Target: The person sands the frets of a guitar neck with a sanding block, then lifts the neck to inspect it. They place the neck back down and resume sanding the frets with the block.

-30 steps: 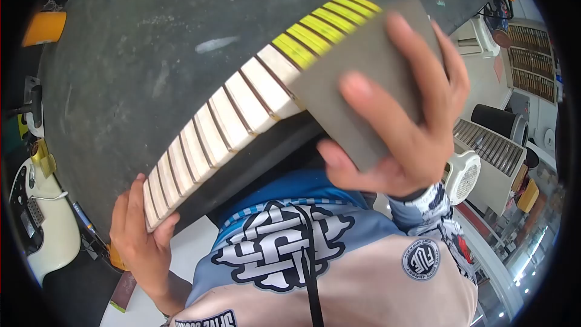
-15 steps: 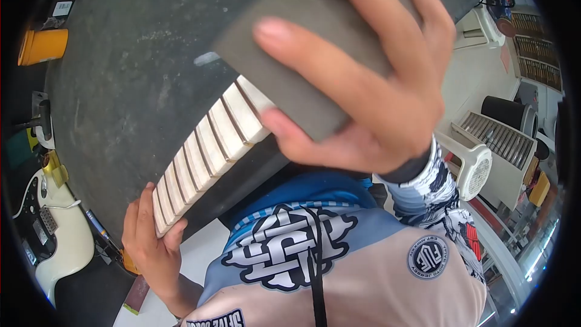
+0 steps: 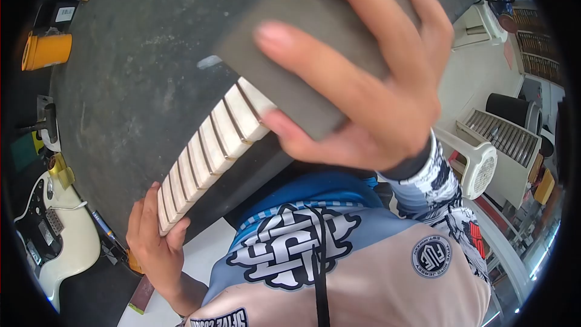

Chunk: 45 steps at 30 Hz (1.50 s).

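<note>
A guitar neck (image 3: 209, 145) lies slantwise over the dark worktop, its fretboard facing up. Pale covering, which looks like masking tape, fills the spaces between the bare metal frets. My left hand (image 3: 154, 233) grips the narrow lower end, thumb on one edge and fingers on the other. A flat grey-brown sanding pad (image 3: 305, 103) rests over the upper part of the neck and hides it. My right hand (image 3: 387, 94) is spread across this pad, fingers on top and thumb at its near edge beside the neck.
Along the left side are a cream electric guitar body (image 3: 75, 239), a pen (image 3: 103, 224), a black-handled tool (image 3: 48, 122) and an orange container (image 3: 48, 50). A white plastic stool (image 3: 481, 169) and a rack of metal strips (image 3: 502, 136) stand on the right.
The whole view has shifted slightly, with objects at the left and right appearing a little further right. Both hands keep their holds; the pad shows little movement against the neck.
</note>
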Motion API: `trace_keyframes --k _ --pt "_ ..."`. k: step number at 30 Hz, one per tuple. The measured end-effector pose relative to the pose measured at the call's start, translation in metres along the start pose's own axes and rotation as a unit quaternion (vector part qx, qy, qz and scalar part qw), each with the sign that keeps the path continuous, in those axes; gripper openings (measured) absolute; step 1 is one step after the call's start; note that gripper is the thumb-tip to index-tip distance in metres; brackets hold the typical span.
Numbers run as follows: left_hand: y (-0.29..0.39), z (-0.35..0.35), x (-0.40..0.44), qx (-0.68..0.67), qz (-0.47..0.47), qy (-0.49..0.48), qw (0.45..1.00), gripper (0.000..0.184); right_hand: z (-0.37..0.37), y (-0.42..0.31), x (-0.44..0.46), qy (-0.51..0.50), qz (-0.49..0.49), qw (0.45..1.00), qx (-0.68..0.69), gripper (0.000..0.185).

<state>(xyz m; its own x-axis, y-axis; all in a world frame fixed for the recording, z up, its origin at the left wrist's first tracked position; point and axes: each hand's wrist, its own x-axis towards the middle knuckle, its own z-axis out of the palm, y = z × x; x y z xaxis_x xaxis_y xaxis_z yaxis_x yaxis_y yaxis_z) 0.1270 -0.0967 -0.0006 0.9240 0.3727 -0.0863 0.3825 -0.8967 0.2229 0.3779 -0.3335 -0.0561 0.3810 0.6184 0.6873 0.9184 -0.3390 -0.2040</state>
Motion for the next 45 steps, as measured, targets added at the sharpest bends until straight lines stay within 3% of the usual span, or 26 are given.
trace_keyframes --k 7,12,17,27,37,45 --pt "-0.001 -0.003 0.003 -0.021 -0.011 -0.014 1.0 0.079 -0.05 -0.017 -0.056 -0.087 0.065 0.994 -0.014 0.059" --pt "-0.001 -0.004 0.002 -0.012 -0.011 -0.011 1.0 0.078 -0.011 -0.001 -0.024 -0.01 -0.002 1.0 0.002 0.057" --pt "0.001 -0.002 0.001 -0.018 -0.014 -0.008 1.0 0.077 -0.006 -0.013 0.023 -0.052 0.017 0.998 -0.034 0.052" --pt "-0.003 -0.003 0.004 -0.033 -0.005 -0.008 0.999 0.079 -0.032 -0.01 -0.033 -0.026 0.006 1.0 -0.004 0.053" --pt "-0.002 0.001 -0.001 -0.005 -0.002 0.001 1.0 0.08 -0.001 -0.011 0.029 -0.052 0.022 0.998 -0.042 0.047" --pt "-0.001 0.0 0.001 -0.007 -0.006 -0.005 1.0 0.079 -0.011 -0.003 0.002 -0.021 0.019 1.0 0.009 0.051"
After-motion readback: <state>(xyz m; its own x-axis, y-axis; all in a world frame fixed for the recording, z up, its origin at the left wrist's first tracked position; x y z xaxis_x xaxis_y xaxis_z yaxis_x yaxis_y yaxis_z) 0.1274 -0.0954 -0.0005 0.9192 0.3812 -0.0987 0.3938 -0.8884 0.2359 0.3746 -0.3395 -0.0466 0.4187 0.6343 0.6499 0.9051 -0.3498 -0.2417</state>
